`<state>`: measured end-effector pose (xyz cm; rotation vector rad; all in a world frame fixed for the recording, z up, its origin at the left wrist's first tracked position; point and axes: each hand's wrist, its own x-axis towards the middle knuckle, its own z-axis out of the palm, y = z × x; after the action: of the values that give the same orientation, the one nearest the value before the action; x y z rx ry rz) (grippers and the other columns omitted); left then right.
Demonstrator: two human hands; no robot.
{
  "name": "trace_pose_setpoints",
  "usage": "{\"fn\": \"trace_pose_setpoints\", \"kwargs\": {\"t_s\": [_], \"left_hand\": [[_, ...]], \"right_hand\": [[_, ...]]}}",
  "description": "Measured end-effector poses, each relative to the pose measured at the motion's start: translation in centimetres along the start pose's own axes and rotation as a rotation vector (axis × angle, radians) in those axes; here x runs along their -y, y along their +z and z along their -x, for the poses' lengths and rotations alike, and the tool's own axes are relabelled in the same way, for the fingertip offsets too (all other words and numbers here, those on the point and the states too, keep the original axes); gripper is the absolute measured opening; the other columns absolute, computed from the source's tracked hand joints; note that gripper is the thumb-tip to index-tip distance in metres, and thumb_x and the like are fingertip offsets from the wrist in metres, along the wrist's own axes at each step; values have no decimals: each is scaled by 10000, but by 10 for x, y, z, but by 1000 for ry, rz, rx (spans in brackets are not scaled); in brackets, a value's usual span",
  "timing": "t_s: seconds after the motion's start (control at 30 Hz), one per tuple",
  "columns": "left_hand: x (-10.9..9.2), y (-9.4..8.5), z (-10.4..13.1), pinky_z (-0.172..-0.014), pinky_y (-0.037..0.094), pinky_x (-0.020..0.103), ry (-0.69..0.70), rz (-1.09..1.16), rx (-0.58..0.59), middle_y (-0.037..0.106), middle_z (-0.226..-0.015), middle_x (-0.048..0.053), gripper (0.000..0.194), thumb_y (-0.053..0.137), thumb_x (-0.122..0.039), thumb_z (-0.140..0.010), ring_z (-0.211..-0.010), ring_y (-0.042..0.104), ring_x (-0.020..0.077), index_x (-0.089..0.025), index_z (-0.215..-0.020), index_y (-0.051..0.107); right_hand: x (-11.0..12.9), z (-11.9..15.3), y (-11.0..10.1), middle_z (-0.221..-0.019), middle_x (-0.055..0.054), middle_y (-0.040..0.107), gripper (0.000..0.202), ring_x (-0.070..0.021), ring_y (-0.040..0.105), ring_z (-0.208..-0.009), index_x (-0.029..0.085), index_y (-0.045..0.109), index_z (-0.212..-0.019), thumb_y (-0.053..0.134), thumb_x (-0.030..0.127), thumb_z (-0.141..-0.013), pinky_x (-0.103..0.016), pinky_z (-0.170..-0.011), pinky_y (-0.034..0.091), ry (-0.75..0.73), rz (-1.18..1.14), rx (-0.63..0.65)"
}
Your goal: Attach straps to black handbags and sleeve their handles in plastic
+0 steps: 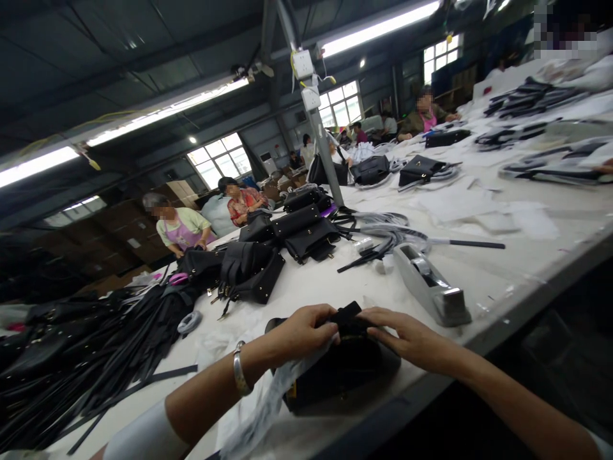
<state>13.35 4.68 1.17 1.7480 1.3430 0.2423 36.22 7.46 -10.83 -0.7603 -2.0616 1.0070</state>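
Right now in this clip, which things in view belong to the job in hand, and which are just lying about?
Likely part of the job:
- black bag, with left grip and right grip at its top
- pale wrapping, below the left grip

Apparently just lying about:
- tape dispenser, untouched
- other black bags
- heap of black straps
- grey coil

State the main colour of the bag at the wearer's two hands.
The bag is black; it shows best in the head view.
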Motion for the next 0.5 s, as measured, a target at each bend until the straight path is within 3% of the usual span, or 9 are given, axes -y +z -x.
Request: {"fn": "trace_pose_setpoints", "kwargs": {"t_s": [0.17, 0.27, 0.4, 0.5], "left_hand": [[3, 2, 0, -541, 330, 230, -51, -33, -83, 533, -606, -38, 366, 534, -479, -891, -562, 447, 106, -145, -780, 634], [0, 2, 3, -519, 308, 229, -68, 2, -76, 552, -599, -30, 417, 562, -536, -861, -529, 429, 96, -140, -747, 623], [-6, 4, 7, -539, 364, 227, -99, 68, -17, 658, -714, 20, 382, 580, -506, -851, -528, 478, 93, -131, -799, 630], [-8, 7, 9, -520, 341, 218, -98, 23, -28, 642, -687, 10, 349, 570, -462, -862, -524, 456, 89, -126, -812, 647]], "right_hand": [[9, -8, -11, -1092, -71, 652, 353, -228, 594, -1060, 274, 655, -1272, 550, 337, -942, -369, -968, 460, -36, 21, 171], [12, -7, -9, -1047, -63, 638, 324, -222, 591, -1026, 269, 689, -1224, 590, 319, -919, -359, -943, 456, -42, 46, 217], [6, 1, 3, -1042, -69, 649, 230, -219, 591, -1011, 218, 696, -1118, 603, 269, -914, -348, -924, 459, -76, 38, 127], [4, 8, 13, -1087, -87, 650, 203, -226, 577, -1054, 201, 661, -1106, 572, 279, -941, -358, -952, 449, -99, 33, 6]]}}
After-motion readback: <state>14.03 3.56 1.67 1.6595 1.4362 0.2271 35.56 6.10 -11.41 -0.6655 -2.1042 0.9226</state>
